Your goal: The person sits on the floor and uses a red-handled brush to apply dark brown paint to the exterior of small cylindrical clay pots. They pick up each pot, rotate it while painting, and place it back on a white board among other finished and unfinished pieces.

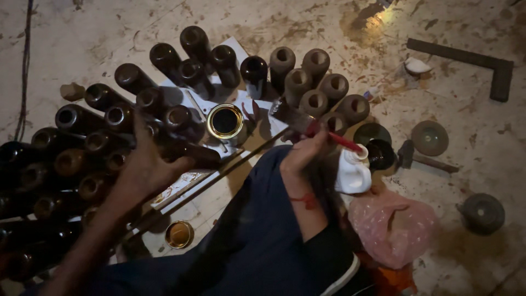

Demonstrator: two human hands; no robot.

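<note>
A: Far left, item one?

B: Dark glossy cylinders (71, 118), standing open end up in a dense cluster on the stained floor (82, 38).

A: Next along?

B: Left hand (143, 164), forearm rising from the near left edge, wrist bent, back of the hand to the camera. Fingers closed round a dark cylinder (189, 152) that lies tilted, its end pointing right.

A: Below it?

B: A small tin lid (179, 234), gold inside, flat on the floor near the dark blue trouser leg (257, 235).

A: Centre?

B: Open paint tin (225, 121), gold rim, dark contents, standing on white sheets (241, 55), just right of the held cylinder. A thin rod (219, 175) runs slantwise beneath.

A: Right hand?

B: Right hand (304, 151), red thread at the wrist, fingers pinched shut on a red-handled brush (307, 125). The bristles point far left, close to the tin.

A: Beyond it?

B: Duller grey-brown cylinders (315, 82) grouped on the far side. To the right, a white jug (350, 172) touching a dark bottle (381, 154), a hammer (424, 159), round discs (430, 137), a pink plastic bag (392, 225), and an L-shaped bar (482, 63) far right.
</note>
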